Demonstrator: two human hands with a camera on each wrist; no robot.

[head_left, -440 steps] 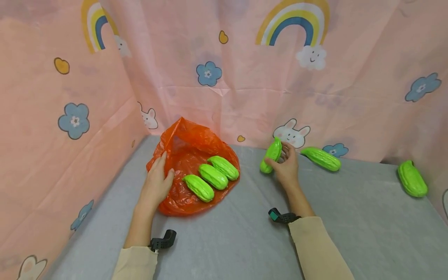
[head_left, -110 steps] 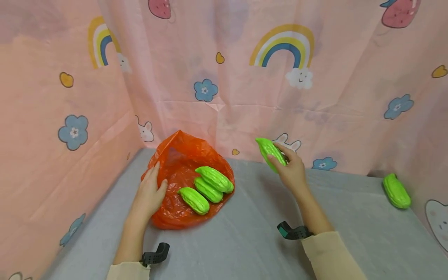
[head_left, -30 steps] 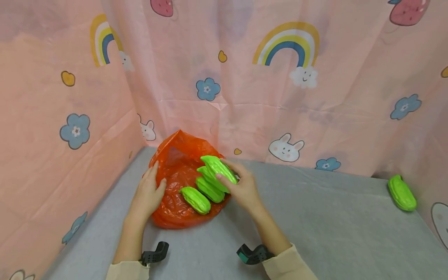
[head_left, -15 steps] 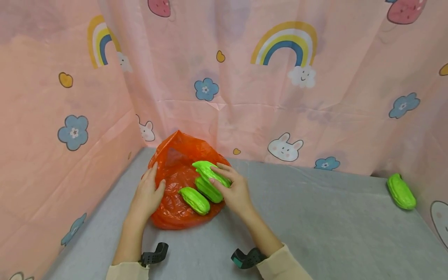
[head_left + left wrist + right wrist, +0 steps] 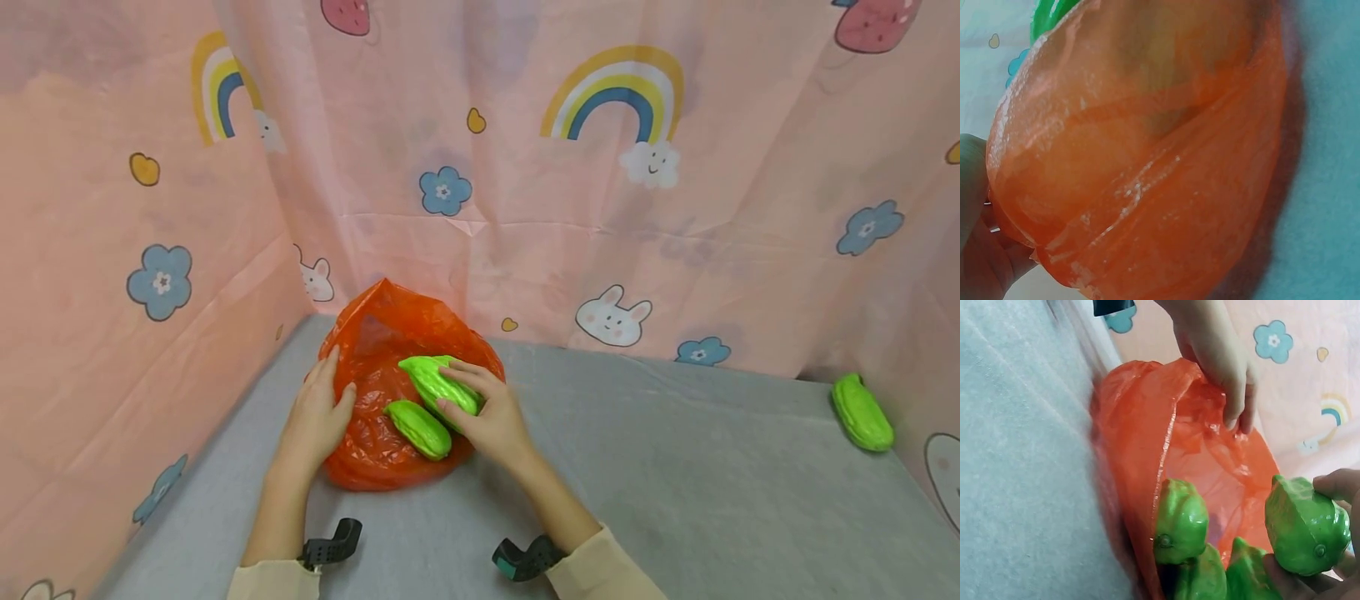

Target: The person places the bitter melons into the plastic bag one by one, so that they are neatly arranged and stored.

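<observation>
My right hand (image 5: pixel 497 421) holds a bright green, bumpy bitter melon (image 5: pixel 433 382) inside the mouth of an orange plastic bag (image 5: pixel 360 462). Thumb and fingers grip its rear end in the right wrist view, where the held bitter melon (image 5: pixel 1307 528) is apart from several others in the bag. One bitter melon (image 5: pixel 418 431) lies beside it in the head view; the others there are hidden under the held one and my hand. My left hand (image 5: pixel 318 417) holds the bag's left rim, its fingers (image 5: pixel 1233 403) over the edge. In the left wrist view the bag (image 5: pixel 1141 156) fills most of the picture.
Another bitter melon (image 5: pixel 862 414) lies far right on the grey table cover (image 5: pixel 675 500), close to the side wall. Pink printed cloth (image 5: pixel 517 192) hangs behind and at both sides. Each wrist wears a black camera mount (image 5: pixel 333 542).
Earlier a bitter melon lifted from beside the bag went in. My right hand has since brought another to the bag, moving left and down over the others. My left hand stays at the rim.
</observation>
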